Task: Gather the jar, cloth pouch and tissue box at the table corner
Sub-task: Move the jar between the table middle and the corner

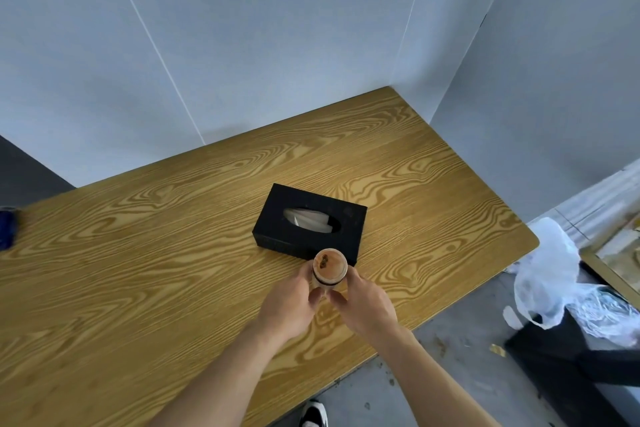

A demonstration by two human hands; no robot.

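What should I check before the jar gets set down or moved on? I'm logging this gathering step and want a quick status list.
1. Jar held on both sides: ok, the left hand and the right hand wrap its body.
2. Jar upright with lid on: ok, the wooden lid faces up.
3. Tissue box in place: ok, it lies flat on the table, just behind the jar.
4. Gap between jar and tissue box: cannot tell, the jar overlaps the box's near edge in this view.
5. Cloth pouch located: cannot tell; a blue item at the table's far left edge is cut off.
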